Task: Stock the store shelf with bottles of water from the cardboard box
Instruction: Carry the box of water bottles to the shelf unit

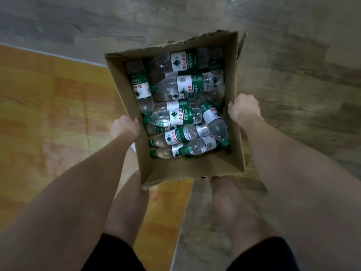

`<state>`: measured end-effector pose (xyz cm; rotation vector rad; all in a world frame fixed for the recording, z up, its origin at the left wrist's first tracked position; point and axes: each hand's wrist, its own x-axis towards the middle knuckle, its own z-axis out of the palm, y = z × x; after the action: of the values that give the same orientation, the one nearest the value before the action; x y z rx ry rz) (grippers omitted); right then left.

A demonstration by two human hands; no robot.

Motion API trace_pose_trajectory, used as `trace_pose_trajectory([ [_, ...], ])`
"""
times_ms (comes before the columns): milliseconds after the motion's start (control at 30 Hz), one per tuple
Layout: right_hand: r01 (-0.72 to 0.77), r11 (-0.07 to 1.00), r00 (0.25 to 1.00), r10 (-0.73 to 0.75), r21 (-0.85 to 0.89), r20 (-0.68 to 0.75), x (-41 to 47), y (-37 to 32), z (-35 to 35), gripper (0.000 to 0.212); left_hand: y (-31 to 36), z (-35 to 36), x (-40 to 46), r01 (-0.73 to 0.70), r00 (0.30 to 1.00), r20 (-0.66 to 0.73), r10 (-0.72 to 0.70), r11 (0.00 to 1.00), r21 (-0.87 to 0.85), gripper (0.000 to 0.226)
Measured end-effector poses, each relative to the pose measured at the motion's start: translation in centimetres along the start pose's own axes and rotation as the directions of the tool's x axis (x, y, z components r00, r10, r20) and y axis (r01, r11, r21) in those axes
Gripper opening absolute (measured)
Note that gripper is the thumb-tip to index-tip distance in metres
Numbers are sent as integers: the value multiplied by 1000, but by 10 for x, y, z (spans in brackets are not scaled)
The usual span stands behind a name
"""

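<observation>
An open cardboard box (192, 170) is held out in front of me above the floor, slightly tilted. Several water bottles (176, 117) with green caps and green-and-white labels lie jumbled on their sides inside it. My left hand (126, 127) grips the box's left wall, thumb over the rim. My right hand (244, 109) grips the right wall, thumb hooked over its top edge. No shelf is in view.
Below the box are my bare legs (232, 208) in dark shorts. The floor is grey wood-look planks (304, 79) on the right and at the back. An orange-yellow mat (50, 106) covers the left side.
</observation>
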<state>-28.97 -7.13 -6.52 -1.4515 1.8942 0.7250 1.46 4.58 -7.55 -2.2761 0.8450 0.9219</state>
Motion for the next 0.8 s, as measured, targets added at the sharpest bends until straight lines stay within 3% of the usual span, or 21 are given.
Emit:
trace_pose_trajectory([
  [233, -7, 1000, 998, 7, -6, 63, -78, -21, -37, 34, -59, -47, -46, -47, 995, 87, 40, 996, 70, 49],
  [500, 6, 997, 1000, -9, 83, 29, -190, -47, -96, 33, -117, -132, -116, -31, 999, 11, 31, 999, -7, 48],
  [800, 76, 995, 997, -74, 59, -37, -324, -62, -181, 36, -194, -244, -220, -81, 991, -105, 79, 997, -9, 41],
])
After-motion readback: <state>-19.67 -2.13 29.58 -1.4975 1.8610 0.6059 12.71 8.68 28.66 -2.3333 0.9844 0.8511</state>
